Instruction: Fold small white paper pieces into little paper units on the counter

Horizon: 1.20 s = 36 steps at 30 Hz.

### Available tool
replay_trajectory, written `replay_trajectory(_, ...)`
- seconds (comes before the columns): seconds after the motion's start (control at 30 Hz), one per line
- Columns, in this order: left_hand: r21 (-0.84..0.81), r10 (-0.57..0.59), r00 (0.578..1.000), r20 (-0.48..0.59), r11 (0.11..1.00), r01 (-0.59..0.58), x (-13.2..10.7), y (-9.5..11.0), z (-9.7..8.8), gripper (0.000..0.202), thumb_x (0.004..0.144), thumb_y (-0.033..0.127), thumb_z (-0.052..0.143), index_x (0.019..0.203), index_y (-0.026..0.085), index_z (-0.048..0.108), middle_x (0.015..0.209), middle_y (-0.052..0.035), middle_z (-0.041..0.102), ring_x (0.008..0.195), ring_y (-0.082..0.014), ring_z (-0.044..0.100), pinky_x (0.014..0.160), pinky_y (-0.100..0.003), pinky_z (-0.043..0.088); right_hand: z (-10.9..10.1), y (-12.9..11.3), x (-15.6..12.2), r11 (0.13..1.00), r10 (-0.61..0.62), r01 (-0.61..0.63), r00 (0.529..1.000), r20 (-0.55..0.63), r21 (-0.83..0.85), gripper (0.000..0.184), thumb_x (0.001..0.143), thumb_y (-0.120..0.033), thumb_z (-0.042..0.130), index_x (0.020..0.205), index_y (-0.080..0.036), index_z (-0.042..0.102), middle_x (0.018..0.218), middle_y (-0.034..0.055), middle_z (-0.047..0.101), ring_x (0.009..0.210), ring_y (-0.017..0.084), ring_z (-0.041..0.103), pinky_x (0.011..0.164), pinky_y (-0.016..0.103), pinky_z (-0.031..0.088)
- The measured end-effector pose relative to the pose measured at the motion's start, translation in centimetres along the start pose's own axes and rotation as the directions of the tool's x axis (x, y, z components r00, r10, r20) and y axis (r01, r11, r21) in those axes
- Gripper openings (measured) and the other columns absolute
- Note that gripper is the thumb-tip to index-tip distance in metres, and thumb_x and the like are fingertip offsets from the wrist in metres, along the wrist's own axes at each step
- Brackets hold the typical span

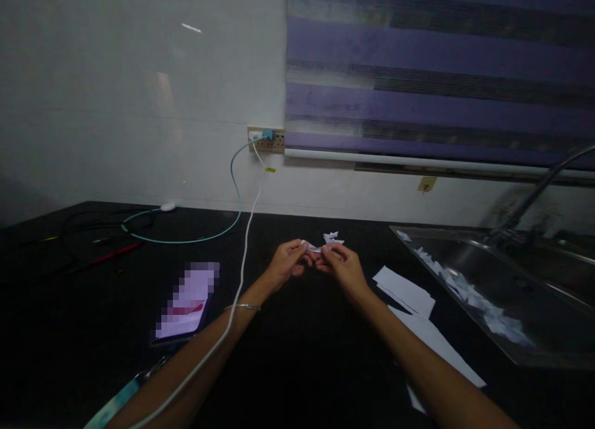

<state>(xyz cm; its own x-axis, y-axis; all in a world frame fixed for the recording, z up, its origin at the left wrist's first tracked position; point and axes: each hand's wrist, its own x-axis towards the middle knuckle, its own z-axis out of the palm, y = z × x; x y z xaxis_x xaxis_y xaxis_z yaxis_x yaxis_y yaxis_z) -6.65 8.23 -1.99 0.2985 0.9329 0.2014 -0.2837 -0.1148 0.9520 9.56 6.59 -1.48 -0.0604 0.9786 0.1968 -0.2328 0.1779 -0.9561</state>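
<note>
Between my two hands is a small folded piece of white paper [313, 248], held just above the dark countertop [297, 342]. My left hand [287, 260] pinches its left end between thumb and fingers. At the right end, my right hand [342, 265] grips it the same way. Right behind the fingers lie a few small folded paper pieces [331, 237]. Flat white paper sheets [406, 292] rest beside my right forearm, and a larger paper sheet [441, 348] lies partly under that arm.
A sink [548, 311] with a faucet [525, 206] is at the right, many folded papers [478, 296] along its rim. On the left lies a phone [190, 299] with its screen lit. A white cable [244, 255] runs over my left forearm from the wall socket [274, 141].
</note>
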Motion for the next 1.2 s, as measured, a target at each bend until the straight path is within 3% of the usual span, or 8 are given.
replay_trajectory(0.37,0.098,0.088,0.988,-0.123,0.992,-0.076,-0.2,0.7,-0.2,0.037,0.075,0.046,0.072,0.086,0.011,0.066,0.065,-0.0028,0.065,0.039,-0.0039,0.046,0.035,-0.016,0.029,-0.3,-0.6,0.0,0.998,0.012,-0.008,0.998,-0.066,0.068,0.033,0.063,-0.040,0.083,0.080,-0.016,0.068,0.075,0.0028,0.069,0.070,0.014,0.066,0.066,0.027,0.059)
replay_trajectory(0.53,0.150,0.104,0.987,-0.125,0.985,-0.085,-0.2,0.8,-0.1,0.034,0.075,0.043,0.071,0.084,0.012,0.062,0.066,-0.0027,0.066,0.037,-0.0040,0.045,0.035,-0.017,0.031,-0.6,-0.3,0.2,0.996,0.009,-0.004,0.998,-0.065,0.084,0.030,0.062,-0.037,0.084,0.076,-0.015,0.068,0.074,0.0026,0.069,0.070,0.014,0.066,0.068,0.028,0.060)
replay_trajectory(0.8,0.248,0.126,0.984,-0.125,0.964,-0.092,-0.4,1.0,0.4,0.031,0.077,0.036,0.068,0.095,0.016,0.053,0.066,0.0003,0.065,0.043,-0.0080,0.053,0.035,-0.016,0.035,-0.8,-0.3,0.3,0.997,-0.066,0.061,0.994,-0.087,-0.056,0.032,0.066,-0.039,0.081,0.079,-0.015,0.065,0.070,0.0014,0.068,0.064,0.014,0.067,0.064,0.026,0.059)
replay_trajectory(1.03,0.250,0.190,0.971,-0.145,0.957,-0.150,-0.1,0.0,0.3,0.032,0.078,0.036,0.066,0.099,0.018,0.052,0.076,-0.0011,0.064,0.065,-0.0141,0.065,0.037,-0.014,0.039,-1.0,0.0,0.5,0.995,-0.094,0.092,0.991,-0.090,-0.025,0.042,0.064,-0.034,0.082,0.093,-0.019,0.056,0.070,-0.0003,0.071,0.061,0.015,0.069,0.063,0.027,0.058)
replay_trajectory(1.2,0.227,0.200,0.970,-0.139,0.960,-0.165,-0.4,0.3,0.4,0.037,0.077,0.039,0.068,0.101,0.018,0.050,0.075,-0.0003,0.063,0.059,-0.0124,0.062,0.035,-0.014,0.038,-1.1,-0.5,0.4,0.992,-0.092,0.085,0.992,-0.086,-0.088,0.036,0.065,-0.035,0.081,0.087,-0.017,0.058,0.065,0.0015,0.070,0.057,0.016,0.069,0.060,0.027,0.058)
